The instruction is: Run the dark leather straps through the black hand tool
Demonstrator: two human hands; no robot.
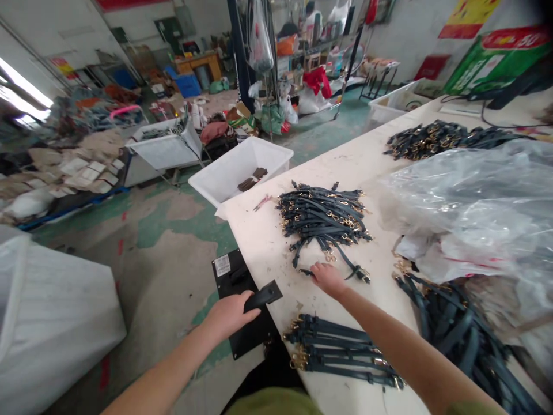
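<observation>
Here | left hand (230, 315): black handle (261, 297), pointing right, slightly forward | right hand (328, 279): strap (305, 271)

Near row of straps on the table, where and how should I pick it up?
Grip the near row of straps around its middle, probably from above on the table-edge side, fingers crossing the straps. They lie roughly side by side there, with gold clips at the left end. The right forearm hides part of the right end.
</observation>
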